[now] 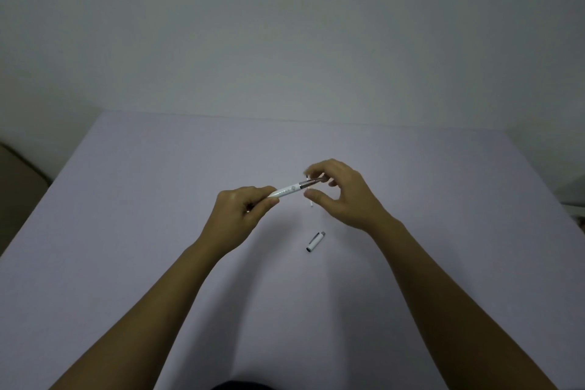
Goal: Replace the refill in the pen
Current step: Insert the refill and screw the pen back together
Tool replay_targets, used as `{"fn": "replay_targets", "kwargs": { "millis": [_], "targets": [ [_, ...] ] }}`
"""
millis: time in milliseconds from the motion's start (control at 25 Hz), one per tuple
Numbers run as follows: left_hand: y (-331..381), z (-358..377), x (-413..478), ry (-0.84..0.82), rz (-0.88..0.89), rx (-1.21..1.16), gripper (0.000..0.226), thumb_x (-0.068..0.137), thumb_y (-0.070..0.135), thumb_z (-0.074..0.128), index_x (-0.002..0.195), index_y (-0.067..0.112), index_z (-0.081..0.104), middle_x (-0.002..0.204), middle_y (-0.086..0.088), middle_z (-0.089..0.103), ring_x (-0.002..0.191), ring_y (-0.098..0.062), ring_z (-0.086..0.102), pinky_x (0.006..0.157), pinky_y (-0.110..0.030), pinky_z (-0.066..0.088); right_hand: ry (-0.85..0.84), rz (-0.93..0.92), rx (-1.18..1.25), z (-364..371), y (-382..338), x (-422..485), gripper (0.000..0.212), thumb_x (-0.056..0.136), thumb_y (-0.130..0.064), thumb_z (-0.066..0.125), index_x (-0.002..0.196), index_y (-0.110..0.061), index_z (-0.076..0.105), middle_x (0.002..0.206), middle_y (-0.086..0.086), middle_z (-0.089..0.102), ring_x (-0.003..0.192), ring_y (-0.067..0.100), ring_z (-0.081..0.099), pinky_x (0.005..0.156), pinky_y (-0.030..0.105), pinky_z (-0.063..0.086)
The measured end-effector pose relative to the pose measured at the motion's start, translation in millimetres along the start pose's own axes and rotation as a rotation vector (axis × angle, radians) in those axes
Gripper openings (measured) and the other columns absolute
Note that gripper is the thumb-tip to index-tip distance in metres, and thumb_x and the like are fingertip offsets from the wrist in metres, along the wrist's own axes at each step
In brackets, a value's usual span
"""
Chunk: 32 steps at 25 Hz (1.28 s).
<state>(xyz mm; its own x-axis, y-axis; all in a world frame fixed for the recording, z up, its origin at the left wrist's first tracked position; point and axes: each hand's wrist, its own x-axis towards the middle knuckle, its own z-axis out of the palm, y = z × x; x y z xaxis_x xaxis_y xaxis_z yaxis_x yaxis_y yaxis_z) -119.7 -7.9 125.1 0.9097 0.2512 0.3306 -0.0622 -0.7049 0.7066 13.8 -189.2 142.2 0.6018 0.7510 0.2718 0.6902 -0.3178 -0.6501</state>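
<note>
A white pen barrel (286, 192) is held above the table, pointing up and to the right, with my left hand (242, 215) closed round its lower end. My right hand (340, 191) pinches the dark metal tip section (311, 182) at the barrel's upper end between thumb and fingers. A thin white refill (311, 201) lies on the table just beneath my right hand, mostly hidden by it. The white pen cap (315, 241) with silver ends lies on the table nearer to me, apart from both hands.
The pale lilac table (158, 199) stands against a plain wall. A brown object (19, 180) sits beyond its left edge, and a dark object (573, 196) shows at the right edge.
</note>
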Motion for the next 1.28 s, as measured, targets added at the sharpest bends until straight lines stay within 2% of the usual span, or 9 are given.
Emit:
{"fn": "replay_targets", "kwargs": {
  "millis": [160,280,440,560,680,840,1000,1120,1280],
  "targets": [
    [0,3,-4,-0.011,-0.003,-0.01,0.014,0.088,0.021,0.061,0.098,0.02,0.071,0.061,-0.004,0.063,0.058,-0.017,0.055,0.056,-0.019,0.037,-0.01,0.009,-0.123,2,1,2,0.018,0.09,-0.034,0.054,0.083,-0.022,0.064,0.077,-0.011,0.058,0.076,0.01,0.047,0.067,0.024,0.038],
    [-1,5,-6,0.016,-0.027,-0.029,0.013,0.088,0.02,0.061,0.096,0.019,0.071,0.061,-0.006,0.064,0.058,-0.021,0.059,0.056,-0.018,0.038,-0.008,-0.001,-0.109,1,0,2,0.016,0.086,-0.037,0.057,0.091,-0.023,0.064,0.083,-0.01,0.062,0.079,0.009,0.049,0.068,0.022,0.04],
    [-5,4,-6,0.0,-0.031,-0.032,0.014,0.087,0.02,0.062,0.098,0.021,0.071,0.061,-0.004,0.063,0.06,-0.017,0.056,0.056,-0.015,0.037,-0.01,-0.063,-0.106,1,-2,0,0.009,0.084,-0.023,0.066,0.09,-0.017,0.068,0.085,-0.001,0.072,0.08,0.016,0.059,0.073,0.027,0.045],
    [-6,5,-6,-0.006,-0.024,-0.02,0.016,0.087,0.021,0.061,0.1,0.02,0.071,0.062,-0.001,0.064,0.061,-0.016,0.057,0.057,-0.012,0.037,0.001,-0.056,-0.145,0,-2,2,0.015,0.086,-0.03,0.062,0.089,-0.018,0.07,0.082,0.0,0.07,0.076,0.016,0.057,0.072,0.029,0.046],
    [-7,4,-4,-0.012,-0.021,-0.019,0.015,0.087,0.021,0.061,0.1,0.021,0.071,0.062,-0.002,0.064,0.064,-0.016,0.056,0.058,-0.013,0.038,-0.046,-0.102,-0.113,-4,0,5,0.02,0.084,-0.027,0.066,0.101,-0.018,0.067,0.093,-0.001,0.07,0.083,0.012,0.059,0.079,0.025,0.046],
    [-7,3,0,0.004,-0.002,-0.019,0.015,0.087,0.023,0.061,0.098,0.02,0.071,0.062,-0.003,0.064,0.064,-0.016,0.053,0.057,-0.015,0.037,0.008,-0.125,-0.17,0,-1,8,0.017,0.088,-0.025,0.058,0.088,-0.013,0.07,0.078,0.003,0.071,0.071,0.018,0.058,0.067,0.036,0.049],
    [-6,0,6,0.028,-0.002,0.002,0.015,0.087,0.023,0.061,0.097,0.018,0.071,0.062,-0.005,0.065,0.063,-0.017,0.053,0.056,-0.018,0.037,-0.005,-0.104,-0.139,-2,1,12,0.02,0.086,-0.026,0.063,0.102,-0.016,0.066,0.093,-0.001,0.071,0.083,0.013,0.059,0.079,0.029,0.048],
    [-7,-1,6,0.045,0.047,0.027,0.017,0.086,0.019,0.062,0.1,0.015,0.071,0.063,-0.005,0.067,0.056,-0.016,0.055,0.056,-0.017,0.037,0.039,-0.147,-0.231,-1,-2,15,0.013,0.087,-0.024,0.062,0.092,-0.015,0.069,0.084,-0.001,0.073,0.078,0.021,0.061,0.073,0.038,0.049],
    [-10,2,4,0.078,0.074,0.042,0.022,0.085,0.021,0.059,0.101,0.011,0.07,0.063,-0.005,0.068,0.054,-0.021,0.059,0.053,-0.023,0.041,0.154,-0.223,-0.348,3,-5,20,0.014,0.085,-0.028,0.061,0.085,-0.018,0.071,0.075,-0.004,0.071,0.075,0.021,0.06,0.064,0.035,0.046]
  ]
}}
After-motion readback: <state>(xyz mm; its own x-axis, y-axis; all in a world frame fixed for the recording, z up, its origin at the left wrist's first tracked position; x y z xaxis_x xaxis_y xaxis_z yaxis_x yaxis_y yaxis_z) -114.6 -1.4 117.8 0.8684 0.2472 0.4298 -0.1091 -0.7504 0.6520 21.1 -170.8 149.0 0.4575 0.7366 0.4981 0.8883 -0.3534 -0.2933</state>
